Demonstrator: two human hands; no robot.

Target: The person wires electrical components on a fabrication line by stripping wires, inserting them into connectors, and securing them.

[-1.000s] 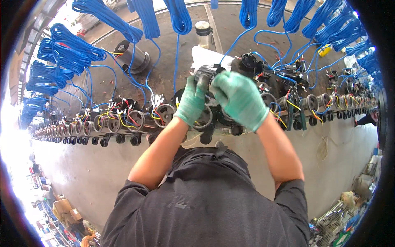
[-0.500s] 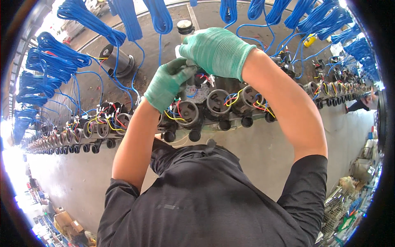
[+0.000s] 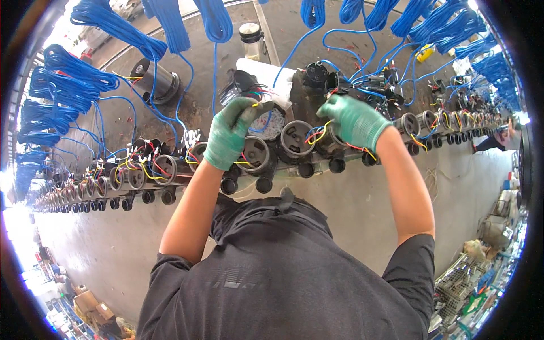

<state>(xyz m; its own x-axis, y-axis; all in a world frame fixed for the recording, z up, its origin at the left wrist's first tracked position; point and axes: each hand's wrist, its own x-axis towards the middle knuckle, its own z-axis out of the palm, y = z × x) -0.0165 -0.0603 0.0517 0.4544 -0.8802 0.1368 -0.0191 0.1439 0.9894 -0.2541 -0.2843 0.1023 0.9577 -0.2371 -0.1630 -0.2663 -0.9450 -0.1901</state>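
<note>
My left hand (image 3: 231, 133), in a green glove with darkened fingertips, is closed in a pinch. A small yellow wire end (image 3: 255, 105) shows at its fingertips. Just below it stands a round grey motor housing (image 3: 253, 154) with red and yellow leads. My right hand (image 3: 358, 122), gloved alike, is smeared by motion; its fingers reach over the row of housings toward a black part with wires (image 3: 333, 85). Whether it holds anything is hidden. Between the hands are another grey housing (image 3: 296, 137) and a clear plastic bag (image 3: 271, 123) with pieces inside.
Blue cable coils (image 3: 215, 21) hang along the far side, their ends trailing onto the dark workbench (image 3: 198, 62). A lidded jar (image 3: 252, 42), a white sheet (image 3: 266, 73) and a metal cylinder (image 3: 156, 82) stand or lie there. Housings line the near edge. Another person is at the far right.
My hands, together at the bench's middle before, have parted. The right one has moved right and nearer; the left one slightly down. The jar, white sheet and bag have come into fuller view.
</note>
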